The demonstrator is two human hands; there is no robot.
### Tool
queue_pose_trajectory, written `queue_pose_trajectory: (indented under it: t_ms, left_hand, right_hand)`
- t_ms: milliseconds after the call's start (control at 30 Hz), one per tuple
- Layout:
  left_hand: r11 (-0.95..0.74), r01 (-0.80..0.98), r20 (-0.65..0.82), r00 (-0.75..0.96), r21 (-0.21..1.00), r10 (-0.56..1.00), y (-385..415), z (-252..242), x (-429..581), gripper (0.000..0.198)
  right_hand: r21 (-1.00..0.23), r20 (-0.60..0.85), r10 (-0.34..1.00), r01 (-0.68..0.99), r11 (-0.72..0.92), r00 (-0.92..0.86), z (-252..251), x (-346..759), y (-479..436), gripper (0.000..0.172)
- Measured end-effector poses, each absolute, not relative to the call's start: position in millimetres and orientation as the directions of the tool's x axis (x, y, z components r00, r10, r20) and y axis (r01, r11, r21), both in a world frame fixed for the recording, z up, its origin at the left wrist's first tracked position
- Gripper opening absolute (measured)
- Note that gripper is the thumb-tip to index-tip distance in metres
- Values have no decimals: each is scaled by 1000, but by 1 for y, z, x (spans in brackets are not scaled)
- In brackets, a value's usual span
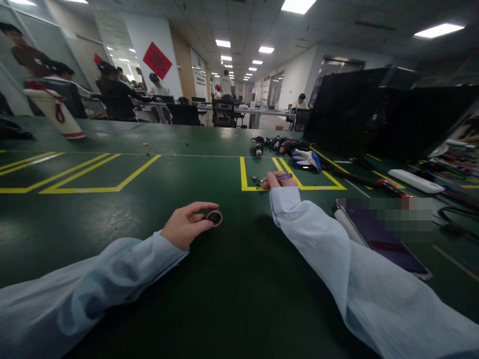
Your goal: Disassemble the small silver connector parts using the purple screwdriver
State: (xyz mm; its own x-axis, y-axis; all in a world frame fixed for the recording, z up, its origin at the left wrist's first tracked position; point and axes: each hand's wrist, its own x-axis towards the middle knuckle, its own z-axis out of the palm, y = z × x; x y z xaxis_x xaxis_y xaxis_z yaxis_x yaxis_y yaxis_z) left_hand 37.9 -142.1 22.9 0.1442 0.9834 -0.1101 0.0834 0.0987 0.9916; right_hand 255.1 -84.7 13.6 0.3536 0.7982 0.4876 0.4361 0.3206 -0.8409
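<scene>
My left hand (187, 223) is closed, with thumb and fingers pinching a small round metal part (214, 218) by its edge. The part has a silvery rim and a dark middle, and is held just over the green table. My right hand (280, 180) reaches farther forward, over a yellow-taped square (244, 174). Its fingers are closed around a slim purple-handled tool (285, 176); the exact kind cannot be made out. Thin metal (256, 180) shows just left of those fingertips, close to the tape, but whether it belongs to the tool is unclear.
Behind my right hand lie a blue-and-white glove (307, 159) and a tangle of dark cables and metal parts (275, 143). A phone (385, 239) lies beside my right forearm. Black monitors (344, 109) stand at right; a white cup (56, 112) is at far left. People sit beyond.
</scene>
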Motion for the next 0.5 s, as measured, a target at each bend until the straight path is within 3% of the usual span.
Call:
queue_pose_trajectory:
  t_ms: [500]
  left_hand:
    - [14, 104, -37, 220, 994, 975, -140, 13, 36, 32]
  right_hand:
    - [-714, 401, 880, 689, 126, 255, -15, 268, -56, 32]
